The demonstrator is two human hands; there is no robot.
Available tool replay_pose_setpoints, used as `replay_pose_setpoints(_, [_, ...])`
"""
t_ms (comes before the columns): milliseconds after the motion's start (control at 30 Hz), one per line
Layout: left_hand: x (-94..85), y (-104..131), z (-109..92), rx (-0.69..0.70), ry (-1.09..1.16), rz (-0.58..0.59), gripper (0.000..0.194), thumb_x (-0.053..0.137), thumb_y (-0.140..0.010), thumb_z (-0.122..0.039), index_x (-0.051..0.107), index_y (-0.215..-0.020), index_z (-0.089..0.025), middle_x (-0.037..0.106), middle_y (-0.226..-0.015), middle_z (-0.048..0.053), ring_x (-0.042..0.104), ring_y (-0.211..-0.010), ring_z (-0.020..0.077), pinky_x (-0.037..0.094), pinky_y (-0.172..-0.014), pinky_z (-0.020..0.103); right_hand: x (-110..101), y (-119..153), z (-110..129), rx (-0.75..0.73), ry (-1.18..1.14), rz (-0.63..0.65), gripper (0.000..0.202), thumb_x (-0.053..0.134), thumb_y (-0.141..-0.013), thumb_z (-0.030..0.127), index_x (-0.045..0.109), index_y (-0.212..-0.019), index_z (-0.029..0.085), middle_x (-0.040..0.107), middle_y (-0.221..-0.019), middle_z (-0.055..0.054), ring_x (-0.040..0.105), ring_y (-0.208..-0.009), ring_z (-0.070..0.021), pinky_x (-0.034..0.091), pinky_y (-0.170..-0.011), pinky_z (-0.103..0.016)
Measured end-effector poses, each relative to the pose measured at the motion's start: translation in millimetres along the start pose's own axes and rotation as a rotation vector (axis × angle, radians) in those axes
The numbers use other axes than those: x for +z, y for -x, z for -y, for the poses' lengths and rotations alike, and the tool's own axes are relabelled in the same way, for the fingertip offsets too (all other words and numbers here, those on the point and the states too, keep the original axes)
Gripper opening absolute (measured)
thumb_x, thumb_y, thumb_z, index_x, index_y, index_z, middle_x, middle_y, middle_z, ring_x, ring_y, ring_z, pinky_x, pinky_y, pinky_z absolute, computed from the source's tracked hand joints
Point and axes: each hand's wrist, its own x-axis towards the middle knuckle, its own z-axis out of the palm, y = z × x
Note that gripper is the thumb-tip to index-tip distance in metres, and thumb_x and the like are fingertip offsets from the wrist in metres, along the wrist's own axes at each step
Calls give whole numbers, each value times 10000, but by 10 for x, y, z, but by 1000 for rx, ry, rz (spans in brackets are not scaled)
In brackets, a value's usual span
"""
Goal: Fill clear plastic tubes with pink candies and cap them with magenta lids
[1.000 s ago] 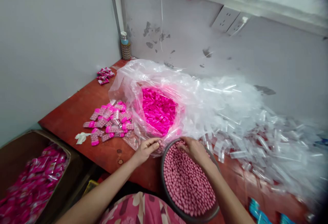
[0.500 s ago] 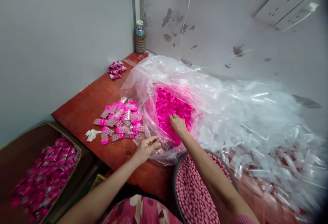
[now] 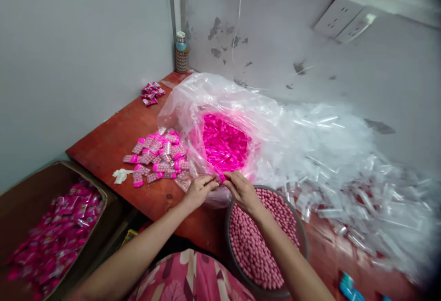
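My left hand is closed on a small clear container of pink beads, mostly hidden by the fingers. My right hand meets it, pinching a bright pink cap at the container's end. Both hands are over the near edge of a clear plastic bag full of pink caps. Left of the bag lies a pile of filled containers with pink caps. A grey bowl of pink beads stands under my right forearm.
Many clear empty containers spread over the right of the red table. A cardboard box with pink packets is at lower left. A bottle stands in the back corner. White tissue lies near the left edge.
My right hand has left the bag of caps and come back to my left hand with a pink cap. The camera view has shifted slightly to the right.
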Motion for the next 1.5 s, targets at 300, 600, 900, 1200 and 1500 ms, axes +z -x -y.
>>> replay_pose_setpoints(300, [224,205,-146,261,-242,99,203,494,-754,-260,665,-826,-176,640,-739,43,555,-682,165,411,-659,252,-52,504,160,21,301,62,291,328,-850,187,427,-1123,170,492,-800,-64,495,-668,-159,449,-585,-262])
replay_pose_setpoints(600, [359,236,-145,175,-194,253,209,523,-727,-296,672,-761,-154,636,-672,22,531,-625,156,397,-598,233,-423,520,325,-115,405,71,451,427,-804,201,330,-1243,180,424,-1212,-126,376,-1125,-244,359,-891,-403])
replay_pose_setpoints(900, [492,328,-73,-73,189,86,253,558,-699,-305,646,-856,-127,613,-675,18,508,-600,126,402,-589,234,-365,586,325,-25,451,53,622,506,-737,448,330,-1231,114,516,-1033,-168,479,-943,-275,405,-789,-431])
replay_pose_setpoints(1200, [553,288,-49,-131,348,-113,244,575,-689,-304,628,-853,-130,613,-694,13,526,-617,113,414,-606,218,170,530,192,142,415,-107,590,474,-740,375,312,-1218,69,532,-963,-171,504,-875,-272,445,-722,-383])
replay_pose_setpoints(1500, [135,105,61,-275,337,-257,365,664,-602,-320,578,-906,-139,616,-707,6,566,-613,118,467,-604,240,201,349,208,110,261,-50,769,526,-703,439,188,-1286,68,411,-1229,-178,384,-1130,-243,383,-892,-353])
